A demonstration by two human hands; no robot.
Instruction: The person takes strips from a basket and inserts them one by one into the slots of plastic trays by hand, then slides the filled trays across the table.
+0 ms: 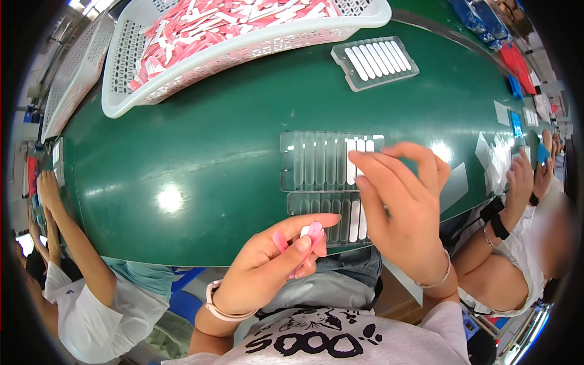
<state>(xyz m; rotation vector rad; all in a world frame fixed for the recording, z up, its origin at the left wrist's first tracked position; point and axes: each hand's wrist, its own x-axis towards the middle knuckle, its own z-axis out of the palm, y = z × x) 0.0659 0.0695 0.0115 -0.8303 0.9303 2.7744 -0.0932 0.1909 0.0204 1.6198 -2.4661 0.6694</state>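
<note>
My left hand (pixel 267 264) is closed around a few slim pink pieces (pixel 315 231) with rounded ends, a white tip showing among them. Its forefinger points toward the lower clear tray (pixel 298 204), which has white strips at its right side. Over the upper clear slotted tray (pixel 287 176), my right hand (pixel 404 194) has its thumb and forefinger at a slim white strip (pixel 351 173) in a slot. Two more white strips (pixel 370 146) lie right of that one, partly covered by my fingers. The slots on the left show no strips.
A white perforated basket (pixel 243 48) heaped with pink and white pieces (pixel 201 30) stands at the far left. A filled clear tray (pixel 375 61) sits at the back. Co-workers' arms (pixel 79 231) and hands (pixel 520 176) flank the green table (pixel 213 134). Plastic bags (pixel 496 161) lie right.
</note>
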